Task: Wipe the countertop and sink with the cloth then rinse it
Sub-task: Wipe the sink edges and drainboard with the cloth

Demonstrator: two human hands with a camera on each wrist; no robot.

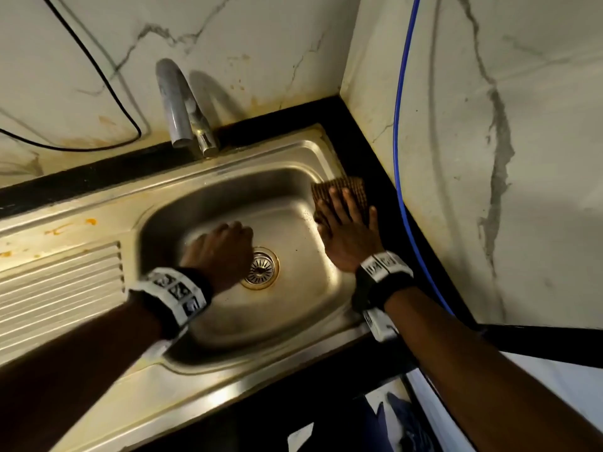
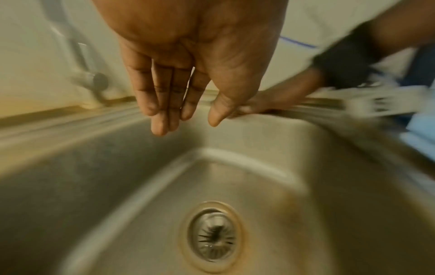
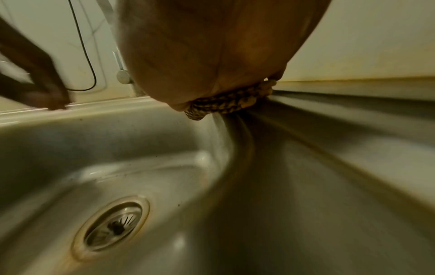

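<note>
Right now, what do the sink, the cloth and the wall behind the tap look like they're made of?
Sink: brushed stainless steel, judging by its dull grey sheen and soft reflections. Cloth: a coarse woven textile, brown with a ribbed weave. Wall: glossy white, grey-veined, marble or marble-look tile.

Person: bare forearms, no sleeves. Left wristband (image 1: 173, 296): black strap, white blocks with black-and-white square markers. Right wristband (image 1: 383, 275): same make.
</note>
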